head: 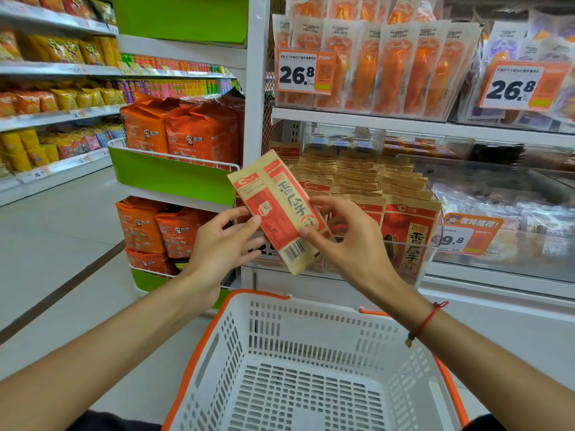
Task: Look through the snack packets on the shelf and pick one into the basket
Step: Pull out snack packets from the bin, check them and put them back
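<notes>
While still up in front of the shelf, packet pinched by left hand and right hand, tilted, well above the basket. Picked from the stack, not yet dropped in. Basket holding nothing so far.

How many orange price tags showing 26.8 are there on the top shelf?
2. One price tag hangs before the orange packets at the left; the other price tag hangs before the pale packets at the right. More may be outside the picture.
</notes>
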The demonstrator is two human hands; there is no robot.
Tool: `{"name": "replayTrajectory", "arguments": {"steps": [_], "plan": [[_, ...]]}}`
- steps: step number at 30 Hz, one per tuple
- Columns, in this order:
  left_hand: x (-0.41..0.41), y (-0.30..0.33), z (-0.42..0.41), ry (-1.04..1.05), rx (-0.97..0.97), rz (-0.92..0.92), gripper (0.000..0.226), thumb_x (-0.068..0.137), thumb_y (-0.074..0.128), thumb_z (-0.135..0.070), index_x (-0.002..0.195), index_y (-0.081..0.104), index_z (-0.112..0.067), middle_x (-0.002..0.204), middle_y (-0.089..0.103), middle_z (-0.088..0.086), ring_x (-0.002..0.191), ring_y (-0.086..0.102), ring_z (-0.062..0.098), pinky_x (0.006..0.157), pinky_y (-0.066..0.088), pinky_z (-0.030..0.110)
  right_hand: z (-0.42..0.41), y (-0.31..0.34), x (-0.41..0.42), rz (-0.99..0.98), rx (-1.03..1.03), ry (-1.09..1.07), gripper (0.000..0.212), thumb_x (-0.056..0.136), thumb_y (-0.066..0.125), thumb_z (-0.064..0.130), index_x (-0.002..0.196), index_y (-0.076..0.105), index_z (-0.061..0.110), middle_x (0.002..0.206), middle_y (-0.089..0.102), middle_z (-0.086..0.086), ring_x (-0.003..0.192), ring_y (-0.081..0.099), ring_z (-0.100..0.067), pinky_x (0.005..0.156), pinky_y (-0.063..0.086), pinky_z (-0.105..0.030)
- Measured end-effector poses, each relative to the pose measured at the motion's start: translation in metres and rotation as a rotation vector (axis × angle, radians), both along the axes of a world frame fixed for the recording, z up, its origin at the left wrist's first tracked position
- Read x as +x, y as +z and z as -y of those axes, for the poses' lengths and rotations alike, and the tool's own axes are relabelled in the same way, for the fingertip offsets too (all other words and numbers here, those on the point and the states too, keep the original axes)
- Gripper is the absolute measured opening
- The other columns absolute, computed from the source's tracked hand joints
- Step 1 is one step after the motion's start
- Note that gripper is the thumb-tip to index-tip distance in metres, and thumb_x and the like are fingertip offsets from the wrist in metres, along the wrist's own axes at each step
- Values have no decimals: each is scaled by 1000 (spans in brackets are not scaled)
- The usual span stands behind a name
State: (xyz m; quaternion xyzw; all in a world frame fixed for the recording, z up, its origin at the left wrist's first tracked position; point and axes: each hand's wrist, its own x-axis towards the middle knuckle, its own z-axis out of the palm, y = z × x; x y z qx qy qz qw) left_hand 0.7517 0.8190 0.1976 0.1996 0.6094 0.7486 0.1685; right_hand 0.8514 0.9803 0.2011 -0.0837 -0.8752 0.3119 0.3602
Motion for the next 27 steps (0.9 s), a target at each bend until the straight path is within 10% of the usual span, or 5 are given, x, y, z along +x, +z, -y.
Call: {"name": "replayTrajectory", "arguments": {"steps": [5,19,27], "plan": [[15,0,-7,-60,-46,-32,16,93,63,-18,108,57,-21,99,72,-1,82,73,12,69,60,22,9,-7,-1,165,170,-45,84,70,79,52,139,38,28,130,42,5,117,41,-8,88,33,-21],[-3,10,-5,-143,-227,-85,23,99,53,-22,119,61,-29,118,66,-8,111,61,5,86,52,25,-9,24,8,379,-722,518,47,77,70,28,123,61,24,121,67,-3,113,64,-20,97,51,-39],[-15,23,2,-120,-91,-188,30,92,60,-26,122,60,-24,112,72,-5,105,67,6,89,54,25,2,44,13,363,-689,527,43,89,50,43,129,55,28,119,68,-1,103,68,-15,73,55,-21]]}}
